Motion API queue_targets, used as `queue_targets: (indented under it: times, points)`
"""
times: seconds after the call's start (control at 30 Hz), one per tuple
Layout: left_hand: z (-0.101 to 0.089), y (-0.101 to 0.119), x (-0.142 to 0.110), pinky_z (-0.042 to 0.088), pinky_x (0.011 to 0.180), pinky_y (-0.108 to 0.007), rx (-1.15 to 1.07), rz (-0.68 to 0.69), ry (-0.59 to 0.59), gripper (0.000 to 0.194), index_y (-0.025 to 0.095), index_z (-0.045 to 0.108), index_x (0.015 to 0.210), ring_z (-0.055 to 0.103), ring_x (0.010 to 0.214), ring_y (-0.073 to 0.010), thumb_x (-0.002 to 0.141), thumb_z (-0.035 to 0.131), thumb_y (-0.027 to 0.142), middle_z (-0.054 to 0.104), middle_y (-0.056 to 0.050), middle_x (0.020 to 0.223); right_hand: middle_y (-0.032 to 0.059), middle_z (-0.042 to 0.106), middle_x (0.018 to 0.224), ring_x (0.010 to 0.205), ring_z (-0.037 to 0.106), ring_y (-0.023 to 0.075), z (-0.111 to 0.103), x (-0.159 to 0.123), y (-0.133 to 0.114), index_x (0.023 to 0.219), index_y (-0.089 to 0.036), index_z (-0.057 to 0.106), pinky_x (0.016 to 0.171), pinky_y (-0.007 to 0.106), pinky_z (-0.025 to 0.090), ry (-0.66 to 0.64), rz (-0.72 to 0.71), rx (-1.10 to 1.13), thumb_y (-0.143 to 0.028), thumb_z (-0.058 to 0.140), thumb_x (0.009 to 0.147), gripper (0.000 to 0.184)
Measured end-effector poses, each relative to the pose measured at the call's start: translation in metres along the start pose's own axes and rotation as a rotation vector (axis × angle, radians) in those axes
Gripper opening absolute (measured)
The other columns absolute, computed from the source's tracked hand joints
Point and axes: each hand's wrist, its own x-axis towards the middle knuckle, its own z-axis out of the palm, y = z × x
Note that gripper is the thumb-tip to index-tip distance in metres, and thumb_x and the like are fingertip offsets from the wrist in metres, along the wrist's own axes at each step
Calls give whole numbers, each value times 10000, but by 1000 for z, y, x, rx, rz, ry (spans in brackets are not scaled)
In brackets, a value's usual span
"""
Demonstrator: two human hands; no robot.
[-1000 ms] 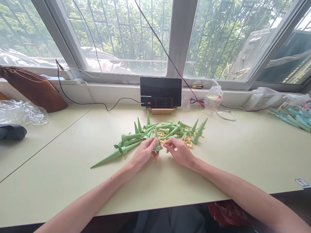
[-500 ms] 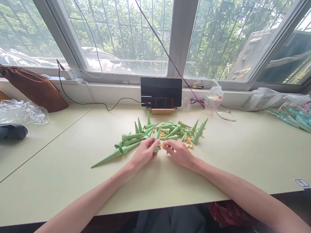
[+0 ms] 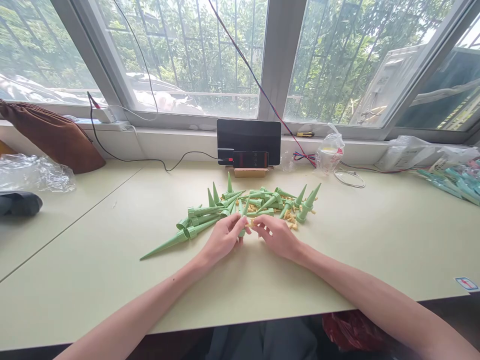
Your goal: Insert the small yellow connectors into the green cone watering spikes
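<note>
My left hand (image 3: 227,234) is closed round a green plastic spike (image 3: 246,206), its tip pointing up and its lower end partly hidden by the fingers. Close on the right, my right hand (image 3: 276,234) pinches a small yellow plastic piece (image 3: 252,222) against the spike's side. Whether that piece is seated in the spike, I cannot tell. Behind both hands lies a pile of similar green spikes (image 3: 204,218), some standing on their wide ends. Loose yellow pieces (image 3: 291,218) are scattered among them, and a few spikes at the right have yellow bits at their sides.
Beyond the pile, a phone (image 3: 250,159) leans on a dark tablet (image 3: 249,131) over a cardboard stand (image 3: 249,172). A bagged cup (image 3: 330,154) and a coiled white cable (image 3: 349,178) are at the back right. Clear plastic (image 3: 37,171) and a brown bag (image 3: 60,140) lie left.
Both hands stay almost in place. The left hand and the spike in it have shifted very slightly, with the yellow piece still between the two hands.
</note>
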Motion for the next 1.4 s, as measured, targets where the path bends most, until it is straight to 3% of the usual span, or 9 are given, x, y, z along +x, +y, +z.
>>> queue_targets:
  times: [0.37, 0.63, 0.83, 1.17, 1.3, 1.4]
  points:
    - [1, -1, -1, 433, 451, -232, 32, 7, -4, 394, 188, 580, 887, 590, 492, -110, 961, 449, 552, 733, -62, 999, 17, 685, 804, 650, 594, 125, 0, -1, 1, 942, -198, 632, 637, 239, 491, -20, 0, -9, -268, 518, 995, 144]
    - [0, 2, -3, 384, 434, -242, 133, 20, 18, 388, 193, 573, 870, 494, 393, -88, 956, 459, 553, 754, -50, 936, 24, 686, 829, 690, 610, 132, 0, -1, -1, 940, -202, 631, 627, 241, 497, -4, 2, -16, -276, 519, 993, 144]
    - [0, 3, -3, 375, 461, -238, 163, 35, 25, 377, 200, 546, 834, 560, 486, -124, 966, 443, 537, 745, -34, 840, 33, 689, 851, 713, 630, 141, 1, -2, -2, 932, -209, 627, 614, 242, 502, -1, -8, -2, -272, 525, 989, 133]
    - [2, 1, -3, 386, 459, -217, 167, 51, 29, 330, 201, 534, 859, 501, 452, -89, 970, 456, 502, 562, 33, 704, 41, 716, 903, 647, 638, 128, 2, -3, -2, 1017, -211, 594, 596, 242, 519, 46, -8, 27, -320, 539, 988, 125]
    - [2, 0, -4, 383, 449, -204, 140, 13, 15, 306, 217, 538, 918, 499, 438, -102, 965, 465, 511, 468, 65, 574, 36, 706, 858, 616, 629, 129, 3, -4, -1, 1129, -211, 565, 584, 248, 531, 45, 24, 25, -326, 540, 982, 188]
    - [2, 2, -4, 389, 444, -195, 104, 9, 13, 316, 215, 550, 916, 490, 437, -91, 960, 479, 519, 455, 65, 585, 26, 702, 830, 585, 620, 118, 3, -3, -3, 1108, -215, 570, 562, 236, 531, 53, 16, 52, -326, 522, 990, 169]
